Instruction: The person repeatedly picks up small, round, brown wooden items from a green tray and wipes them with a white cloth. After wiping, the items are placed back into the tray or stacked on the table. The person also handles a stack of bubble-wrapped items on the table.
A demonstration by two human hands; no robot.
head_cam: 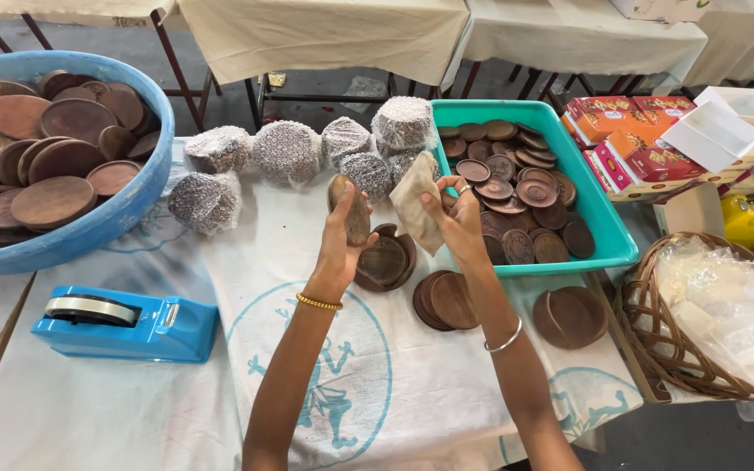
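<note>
Brown oval wooden plate [353, 209] held upright on edge, crumpled beige cloth [416, 202] held just beside it

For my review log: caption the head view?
Left hand holds a brown disc, right hand a cloth.

We see even, soft daylight, bright overall; shadows under the hands are faint; mild glare on the plastic bags [748, 305] at right; edges bow from wide-angle distortion; focus sharp, no motion blur.

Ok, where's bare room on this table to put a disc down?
Bare cloth lies between the blue tape dispenser and the front disc stacks. It is crowded near the wrapped bundles, teal tray and blue tub.
</note>
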